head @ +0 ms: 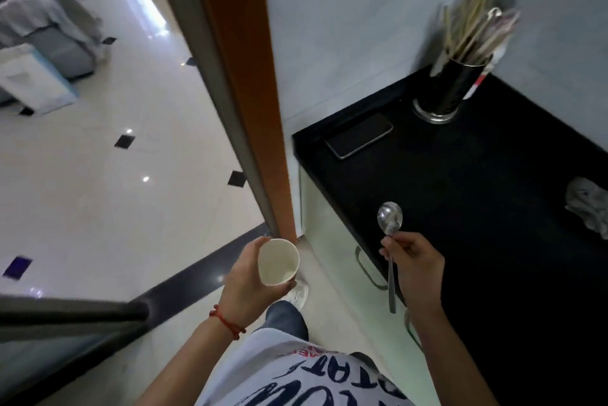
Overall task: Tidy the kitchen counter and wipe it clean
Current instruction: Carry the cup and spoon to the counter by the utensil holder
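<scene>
Clearing step: the left hand (250,277) grips an empty paper cup (278,262), the right hand (413,261) pinches a metal spoon (390,224); next, likely drop the spoon into the utensil holder (455,86) on the bench (477,195).

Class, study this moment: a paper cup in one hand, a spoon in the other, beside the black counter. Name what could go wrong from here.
1. The paper cup in the left hand is tilted; any dregs inside might spill onto the floor.
2. The right hand pinches the spoon near its bowl, so the long handle hangs loose and could slip.
3. The phone lies near the counter edge; wiping might knock it off.
</scene>
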Available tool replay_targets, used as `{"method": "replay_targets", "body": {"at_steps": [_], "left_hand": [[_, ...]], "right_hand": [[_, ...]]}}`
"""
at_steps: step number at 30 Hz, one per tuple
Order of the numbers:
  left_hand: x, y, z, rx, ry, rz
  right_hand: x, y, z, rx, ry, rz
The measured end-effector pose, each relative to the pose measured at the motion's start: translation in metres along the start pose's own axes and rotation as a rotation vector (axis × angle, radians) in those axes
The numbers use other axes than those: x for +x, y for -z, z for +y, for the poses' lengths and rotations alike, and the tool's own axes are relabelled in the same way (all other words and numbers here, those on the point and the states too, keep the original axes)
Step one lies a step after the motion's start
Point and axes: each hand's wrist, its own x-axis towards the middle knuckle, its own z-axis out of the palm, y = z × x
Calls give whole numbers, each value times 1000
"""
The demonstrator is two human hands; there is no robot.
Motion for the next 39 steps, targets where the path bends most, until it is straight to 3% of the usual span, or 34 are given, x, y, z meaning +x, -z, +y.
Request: {"method": "replay_targets", "body": {"at_steps": [6, 12, 17, 28, 34, 39], "left_hand": [[107, -1, 48, 16, -188, -161], [181, -26, 87, -11, -373, -466], [200, -60, 118, -13, -471, -526], [211, -102, 151, 5, -416, -529], [229, -100, 159, 17, -368, -424], [240, -96, 167, -43, -375, -427]], "right_hand": [[29, -6, -14, 33, -78, 232], [37, 6, -14, 132, -131, 459], [40, 27, -15, 167, -155, 584], [118, 57, -69, -12, 0, 524], [199, 58, -136, -24, 247, 451], [259, 53, -188, 2, 401, 447]]}}
